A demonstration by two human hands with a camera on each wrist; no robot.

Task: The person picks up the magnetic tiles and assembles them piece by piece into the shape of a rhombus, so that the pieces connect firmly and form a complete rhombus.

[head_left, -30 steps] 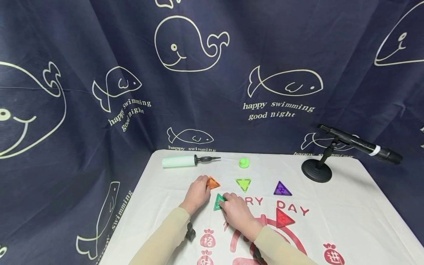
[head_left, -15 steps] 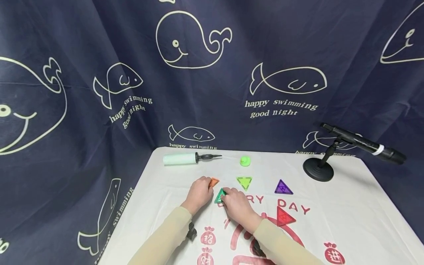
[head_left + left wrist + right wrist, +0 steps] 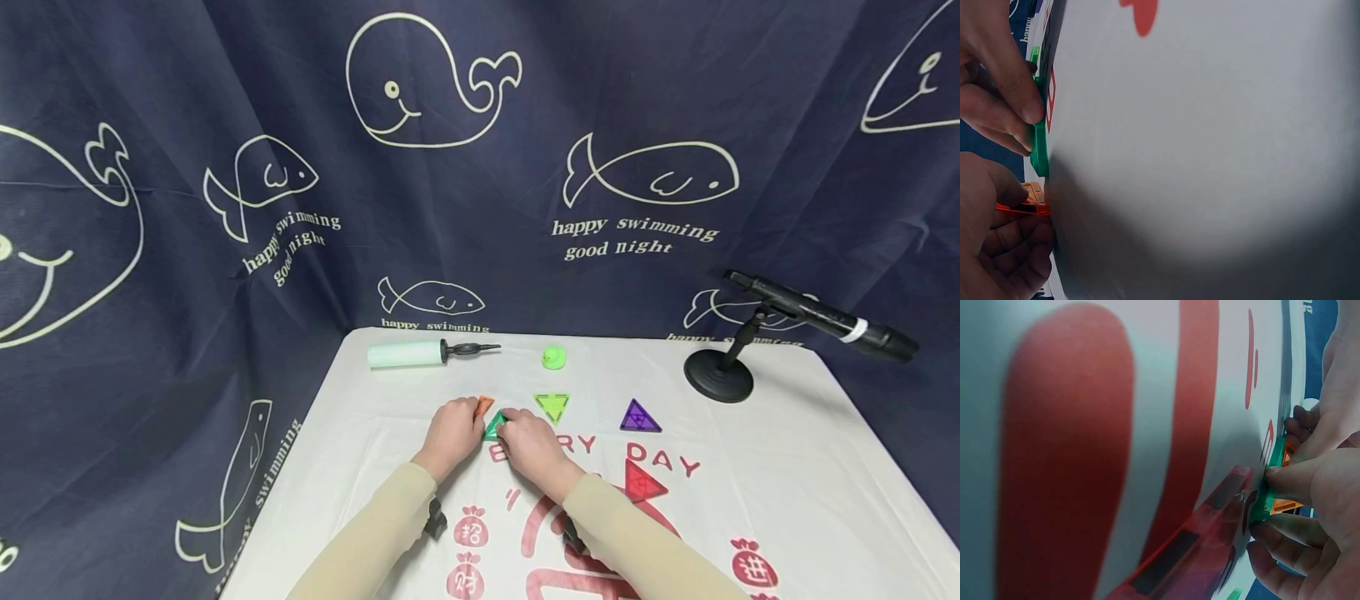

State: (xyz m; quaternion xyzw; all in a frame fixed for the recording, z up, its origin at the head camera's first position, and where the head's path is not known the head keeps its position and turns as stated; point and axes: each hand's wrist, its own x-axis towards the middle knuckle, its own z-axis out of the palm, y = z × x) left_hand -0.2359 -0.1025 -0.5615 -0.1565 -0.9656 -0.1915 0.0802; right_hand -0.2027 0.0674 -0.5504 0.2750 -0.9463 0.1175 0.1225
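Observation:
My left hand [image 3: 452,433] pinches an orange triangular tile [image 3: 484,405], which stands tilted up off the tablecloth in the head view. Close by on the right, my right hand [image 3: 534,446] holds a green triangular tile [image 3: 495,426] between thumb and fingers. In the left wrist view the green tile [image 3: 1040,134] is near the cloth, with the orange tile [image 3: 1032,203] just below it in the picture. From the right wrist, the orange tile [image 3: 1286,505] shows behind the green tile [image 3: 1267,494]; whether they touch I cannot tell.
Around the hands lie a yellow-green triangle tile [image 3: 552,406], a purple one [image 3: 640,417] and a red one [image 3: 643,482]. Farther back are a pale green hand pump [image 3: 405,354], a green toy duck [image 3: 553,357] and a microphone [image 3: 810,312] on a stand.
The right hand has moved the green tile away from the person, up close to the orange one. The orange tile has gone from lying flatter to tilted up in the left hand.

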